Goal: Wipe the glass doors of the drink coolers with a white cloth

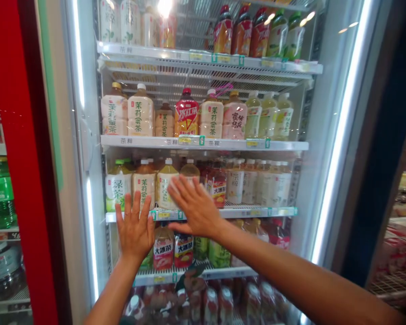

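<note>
In front of a lit drinks fridge, both of my hands are raised with the palms toward its glass door (176,295). My left hand (135,230) has its fingers stretched upward, before the left end of the third and fourth shelves. Farther right, my right hand (196,205) is spread and tilted, slightly blurred, and covers part of the bottles behind it. Neither hand holds anything. Whether the palms touch the glass I cannot tell. Behind them stand a green tea bottle (118,183), a pale yellow bottle (165,180) and a dark iced tea bottle (183,250).
Several bottle rows fill the fridge shelves (203,143), among them a red iced tea bottle (186,113). Light strips run along both sides of the door. A red panel (10,113) and another drinks shelf stand at left; wire racks (397,280) with packages are at right.
</note>
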Motion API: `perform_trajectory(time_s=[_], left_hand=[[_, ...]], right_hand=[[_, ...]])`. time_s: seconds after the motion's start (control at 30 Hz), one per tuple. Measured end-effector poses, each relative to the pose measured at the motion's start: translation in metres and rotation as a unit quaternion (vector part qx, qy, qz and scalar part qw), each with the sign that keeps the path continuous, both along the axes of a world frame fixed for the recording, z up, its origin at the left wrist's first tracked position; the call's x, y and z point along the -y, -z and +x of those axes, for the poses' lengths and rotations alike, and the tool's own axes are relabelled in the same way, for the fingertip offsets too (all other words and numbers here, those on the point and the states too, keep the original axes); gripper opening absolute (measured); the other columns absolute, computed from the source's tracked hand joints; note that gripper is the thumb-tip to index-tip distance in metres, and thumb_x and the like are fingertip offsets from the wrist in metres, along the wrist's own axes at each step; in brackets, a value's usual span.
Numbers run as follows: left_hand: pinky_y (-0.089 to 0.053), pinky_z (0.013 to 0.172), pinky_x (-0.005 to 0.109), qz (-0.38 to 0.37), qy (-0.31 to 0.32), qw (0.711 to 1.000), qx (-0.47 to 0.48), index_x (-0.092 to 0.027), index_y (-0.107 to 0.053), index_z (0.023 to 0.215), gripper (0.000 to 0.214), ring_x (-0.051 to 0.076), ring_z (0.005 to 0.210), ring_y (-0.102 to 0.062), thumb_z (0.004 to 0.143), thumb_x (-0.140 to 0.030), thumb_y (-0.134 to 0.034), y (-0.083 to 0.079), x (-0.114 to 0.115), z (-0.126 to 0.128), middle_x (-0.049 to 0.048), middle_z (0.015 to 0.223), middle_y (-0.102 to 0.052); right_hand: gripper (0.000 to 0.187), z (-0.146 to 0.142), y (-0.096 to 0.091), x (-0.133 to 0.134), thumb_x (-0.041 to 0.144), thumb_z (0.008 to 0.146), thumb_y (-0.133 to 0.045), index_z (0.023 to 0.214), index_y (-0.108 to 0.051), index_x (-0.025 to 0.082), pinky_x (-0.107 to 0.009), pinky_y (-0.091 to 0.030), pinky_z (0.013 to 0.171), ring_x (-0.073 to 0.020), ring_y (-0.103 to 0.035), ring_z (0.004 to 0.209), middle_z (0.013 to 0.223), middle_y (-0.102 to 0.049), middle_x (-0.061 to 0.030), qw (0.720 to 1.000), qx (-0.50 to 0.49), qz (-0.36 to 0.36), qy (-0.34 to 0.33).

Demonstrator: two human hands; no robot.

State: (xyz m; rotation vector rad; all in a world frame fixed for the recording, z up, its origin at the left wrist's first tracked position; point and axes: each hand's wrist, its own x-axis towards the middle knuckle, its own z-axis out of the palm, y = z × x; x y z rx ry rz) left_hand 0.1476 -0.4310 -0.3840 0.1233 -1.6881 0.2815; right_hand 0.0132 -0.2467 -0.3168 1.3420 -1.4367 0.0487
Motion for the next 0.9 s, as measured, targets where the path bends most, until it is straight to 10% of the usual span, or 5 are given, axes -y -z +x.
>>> perform_trajectory(time_s=[0.13, 0.2, 0.43, 0.7, 0.9], left_hand=[[-0.006, 0.132, 0.054, 0.005, 0.002, 1.0, -0.002, -0.027, -0.022, 0.163, 0.076, 0.026, 0.162, -0.008, 0.095, -0.018, -0.054, 0.019, 0.0, 0.0, 0.0027, 0.173, -0.015], [-0.006, 0.132, 0.055, 0.007, 0.001, 1.0, -0.003, -0.028, -0.022, 0.163, 0.075, 0.026, 0.162, -0.008, 0.095, -0.019, -0.054, 0.022, 0.001, 0.001, 0.003, 0.172, -0.016], [-0.006, 0.131, 0.06, 0.024, -0.023, 0.999, 0.014, -0.03, -0.017, 0.164, 0.075, 0.027, 0.162, -0.005, 0.097, -0.02, -0.049, 0.023, 0.001, 0.002, 0.0067, 0.173, -0.016], [-0.003, 0.127, 0.069, 0.041, -0.008, 0.995, 0.091, -0.025, -0.015, 0.164, 0.083, 0.033, 0.161, 0.001, 0.094, -0.021, -0.058, 0.11, -0.085, -0.009, 0.0132, 0.173, -0.007], [0.002, 0.13, 0.063, -0.01, 0.058, 0.988, 0.143, -0.039, -0.027, 0.16, 0.079, 0.031, 0.161, -0.005, 0.092, -0.029, -0.065, 0.108, -0.131, -0.033, 0.0007, 0.173, -0.014]], right_hand=[[0.087, 0.004, 0.146, -0.031, 0.076, 0.093, -0.043, 0.157, -0.042, 0.018, -0.039, -0.021, 0.128, -0.0208, -0.013, 0.161, 0.169, -0.034, -0.0022, 0.983, -0.082, 0.147, -0.072], [0.072, -0.001, 0.18, -0.047, 0.072, 0.093, -0.045, 0.149, -0.054, 0.028, -0.029, -0.022, 0.127, -0.0128, -0.013, 0.16, 0.165, -0.039, 0.0079, 0.975, -0.113, 0.161, -0.103], [0.079, -0.044, 0.105, -0.056, 0.054, 0.1, -0.048, 0.162, -0.028, 0.009, -0.066, 0.0, 0.127, -0.0344, -0.004, 0.161, 0.17, -0.021, -0.0187, 0.998, 0.036, -0.04, -0.015], [0.061, -0.043, 0.215, -0.121, 0.038, 0.096, -0.052, 0.156, -0.04, 0.041, -0.01, -0.013, 0.124, 0.0052, 0.002, 0.156, 0.17, -0.01, 0.0242, 0.988, -0.066, 0.055, -0.129], [0.08, -0.1, 0.189, -0.16, 0.04, 0.097, -0.053, 0.165, -0.02, 0.014, -0.065, -0.001, 0.129, -0.0311, -0.004, 0.161, 0.172, -0.015, -0.0137, 0.992, 0.085, -0.093, 0.017]])
